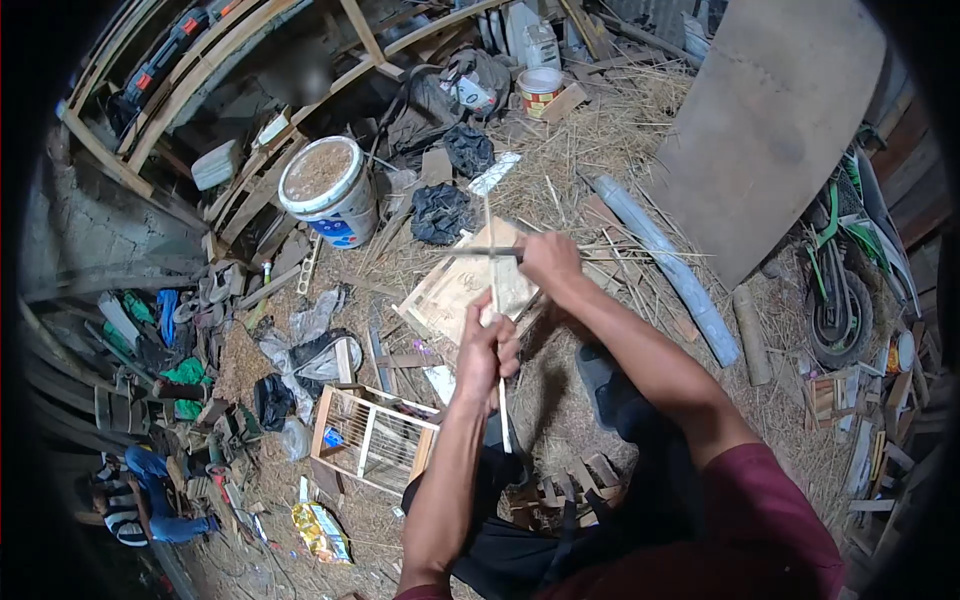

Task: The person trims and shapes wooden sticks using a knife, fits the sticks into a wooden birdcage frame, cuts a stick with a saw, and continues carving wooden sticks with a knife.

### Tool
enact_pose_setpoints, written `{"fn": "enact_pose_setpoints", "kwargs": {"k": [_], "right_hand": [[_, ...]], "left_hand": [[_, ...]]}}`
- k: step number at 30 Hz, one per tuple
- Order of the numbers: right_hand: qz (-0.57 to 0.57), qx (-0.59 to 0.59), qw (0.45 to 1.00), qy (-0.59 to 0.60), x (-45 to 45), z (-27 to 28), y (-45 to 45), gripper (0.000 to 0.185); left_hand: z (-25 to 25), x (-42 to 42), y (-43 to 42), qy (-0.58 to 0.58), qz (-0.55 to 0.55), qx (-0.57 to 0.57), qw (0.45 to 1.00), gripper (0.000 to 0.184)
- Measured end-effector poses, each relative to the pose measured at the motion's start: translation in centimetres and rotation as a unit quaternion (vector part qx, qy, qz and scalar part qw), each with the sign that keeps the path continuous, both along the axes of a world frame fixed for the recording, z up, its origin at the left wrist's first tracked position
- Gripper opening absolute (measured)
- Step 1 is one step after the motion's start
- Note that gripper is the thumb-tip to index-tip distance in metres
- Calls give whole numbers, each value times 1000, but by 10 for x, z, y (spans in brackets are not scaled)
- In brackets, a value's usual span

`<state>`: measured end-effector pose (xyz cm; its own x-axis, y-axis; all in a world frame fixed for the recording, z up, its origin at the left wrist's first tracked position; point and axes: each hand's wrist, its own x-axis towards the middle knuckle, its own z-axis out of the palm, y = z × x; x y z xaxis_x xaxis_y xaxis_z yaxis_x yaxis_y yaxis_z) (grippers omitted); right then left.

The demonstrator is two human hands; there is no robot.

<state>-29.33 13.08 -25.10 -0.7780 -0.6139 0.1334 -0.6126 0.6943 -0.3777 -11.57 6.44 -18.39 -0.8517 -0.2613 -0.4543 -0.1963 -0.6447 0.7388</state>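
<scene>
My left hand [484,352] is closed around a thin, pale wooden strip [503,405] that runs roughly upright through the view. In my right hand [550,262] is a knife [470,251], its dark narrow blade pointing left and crossing the strip above my left hand. I cannot tell how deep the edge sits in the wood. Under both hands lies a light wooden panel with a frame [440,297], partly hidden by them. A small wooden cage with thin bars [366,437] stands on the ground left of my left forearm.
A white bucket [325,185] filled with brownish material stands at upper left. A grey pole [665,270] and a large flat board [775,120] lie to the right, near a small motorbike [840,265]. Straw and scraps cover the ground. Another person [150,500] sits at far lower left.
</scene>
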Motion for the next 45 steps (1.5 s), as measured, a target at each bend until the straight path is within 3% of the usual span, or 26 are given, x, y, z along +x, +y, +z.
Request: {"fn": "enact_pose_setpoints", "kwargs": {"k": [3, 7, 8, 9, 10, 12, 14, 17, 18, 20, 22, 25, 28, 29, 31, 33, 35, 38, 39, 41, 43, 44, 45], "right_hand": [[-61, -44, 997, -4, -14, -3, 8, 38], [-63, -33, 997, 11, -23, -3, 3, 37], [-152, -16, 988, -15, -49, -19, 10, 34], [-237, 0, 971, -38, -81, -38, 28, 31], [-237, -24, 971, -16, -91, -42, 55, 28], [-239, -54, 970, 0, -88, -36, 67, 23], [-226, -54, 973, -12, -59, -18, 53, 22], [-81, -48, 987, -134, -32, -6, 2, 23], [-13, -42, 976, -214, -2, 29, -5, 21], [114, 35, 987, -105, 24, 24, -20, 19], [118, 5, 993, -26, 39, 14, -32, 18], [47, -16, 999, -5, 26, 8, -34, 41], [28, -33, 999, 20, 16, 2, -31, 43], [35, -51, 997, 34, 13, -5, -32, 42], [-63, 11, 998, -5, -14, -34, -35, 34], [-166, 13, 984, -62, -49, -14, 1, 24], [-179, 4, 984, 16, -64, -20, 38, 22], [-167, -19, 986, 6, -52, -16, 40, 23], [-135, -44, 984, -110, -41, 5, 31, 23], [-42, -63, 990, -120, -24, 3, 11, 23], [74, -24, 993, -91, 25, 45, -2, 22], [96, 63, 991, -71, 35, 40, -10, 20], [99, 57, 992, -49, 40, 37, -15, 18]], "left_hand": [[-2, -4, 4, 10, -8, 35, 999, 39], [-3, -1, 3, -3, -14, 67, 998, 42], [2, 4, 6, -16, -16, 73, 997, 44], [14, 17, 19, -48, -112, -17, 992, 47], [3, 30, 26, -44, -109, 56, 992, 51], [-8, 28, 11, -49, 3, 58, 997, 50], [-6, 11, -17, -16, 55, 46, 997, 49], [-10, -5, -38, 23, 37, 17, 999, 45], [-9, -4, -41, 31, 23, 8, 999, 44], [-8, -2, -47, 31, 21, -6, 999, 41], [-10, -3, -48, 19, 45, -10, 999, 38], [-16, 1, -36, 8, 27, -50, 998, 32], [-20, 2, -31, 4, 26, -65, 998, 31], [-17, 2, -30, 3, 26, -71, 997, 31], [2, 13, -16, -59, -4, -91, 994, 28], [-2, 28, -2, -54, -55, -73, 994, 24], [-9, 32, -4, -23, -34, -62, 997, 23], [-14, 14, -22, 19, -4, -10, 1000, 26], [-17, 10, -24, 21, -5, -8, 1000, 26], [-17, 4, -24, 28, -11, -2, 1000, 26], [-15, 0, -25, 43, -17, 3, 999, 27], [-15, 0, -26, 37, -11, -29, 999, 27], [-16, 0, -27, 30, -6, -61, 998, 26]]}}
